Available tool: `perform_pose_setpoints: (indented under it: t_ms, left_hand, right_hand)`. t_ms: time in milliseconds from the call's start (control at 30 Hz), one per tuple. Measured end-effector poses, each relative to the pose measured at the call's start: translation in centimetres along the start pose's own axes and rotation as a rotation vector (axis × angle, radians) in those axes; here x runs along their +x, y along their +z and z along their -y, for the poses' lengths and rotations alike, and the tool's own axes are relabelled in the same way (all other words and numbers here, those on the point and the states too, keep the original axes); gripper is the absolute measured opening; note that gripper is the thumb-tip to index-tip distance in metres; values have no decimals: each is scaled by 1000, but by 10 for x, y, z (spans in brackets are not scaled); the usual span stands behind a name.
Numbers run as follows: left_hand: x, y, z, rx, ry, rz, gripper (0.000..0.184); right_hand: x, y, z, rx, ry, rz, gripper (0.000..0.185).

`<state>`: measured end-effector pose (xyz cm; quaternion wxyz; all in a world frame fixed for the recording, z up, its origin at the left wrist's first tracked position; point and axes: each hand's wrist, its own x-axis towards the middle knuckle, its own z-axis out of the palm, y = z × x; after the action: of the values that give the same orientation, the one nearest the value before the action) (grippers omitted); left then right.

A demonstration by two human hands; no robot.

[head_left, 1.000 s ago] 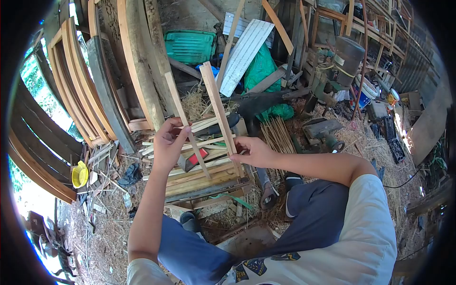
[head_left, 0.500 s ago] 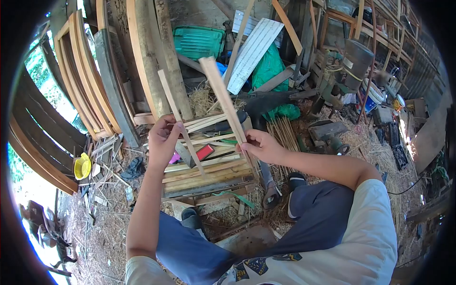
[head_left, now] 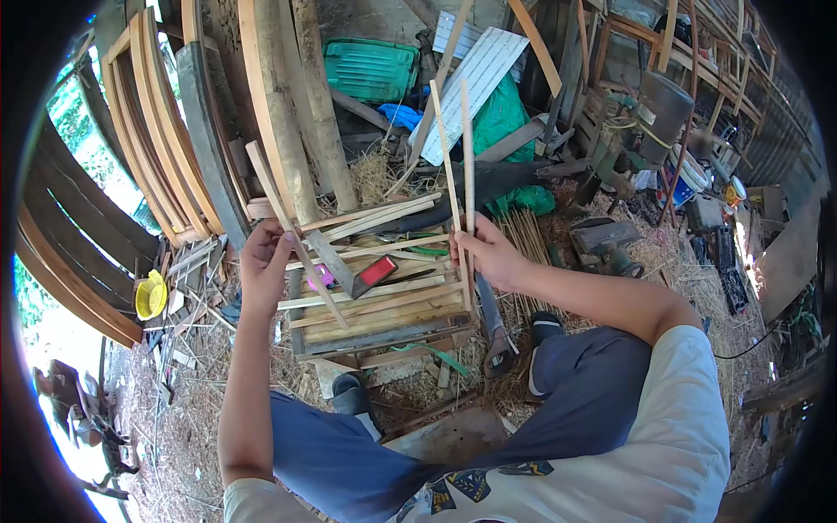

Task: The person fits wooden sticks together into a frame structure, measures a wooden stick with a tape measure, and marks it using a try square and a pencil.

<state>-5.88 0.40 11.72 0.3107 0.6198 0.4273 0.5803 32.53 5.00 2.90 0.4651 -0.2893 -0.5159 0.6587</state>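
My left hand (head_left: 268,254) pinches a thin wooden strip (head_left: 313,272) that slants from upper left down over the low wooden bench (head_left: 384,319). In my right hand (head_left: 486,254) are two upright strips (head_left: 468,157), their upper ends slightly apart. Between my hands, on the bench, lie several loose light strips (head_left: 384,218), a tool with a red block (head_left: 377,272) and a grey metal blade (head_left: 331,263), and a pink object (head_left: 321,277) partly covered by the left strip.
A yellow bowl (head_left: 151,295) sits on the shaving-covered ground at left. Curved wooden frames (head_left: 166,131) lean behind it. A green crate (head_left: 370,70) and a white board (head_left: 471,96) stand at the back. A bundle of thin sticks (head_left: 521,240) lies right of the bench.
My hands have moved farther apart. The left strip now tilts more to the left. The piece in my right hand has turned and shows as two separate strips, uncovering more of the bench.
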Motion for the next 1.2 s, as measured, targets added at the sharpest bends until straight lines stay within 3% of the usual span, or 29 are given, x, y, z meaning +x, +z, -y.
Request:
perform_pose_setpoints:
  t_ms: [333,433,667,967,1200]
  left_hand:
    - [-7,-18,-2,10,-14,-30,14]
    - [-7,-21,-2,11,-11,-22,14]
    - [-8,-27,1,8,-13,-28,15]
    - [-13,-43,1,43,23,-15,14]
    - [-20,-58,1,51,10,-61,13]
  right_hand:
    - [3,10,4,-52,-24,-4,18]
    - [1,11,7,142,27,4,17]
    - [7,6,0,-44,-130,-62,12]
    - [-14,6,22,-309,-161,5,37]
    - [-30,1,32,-303,-114,55,39]
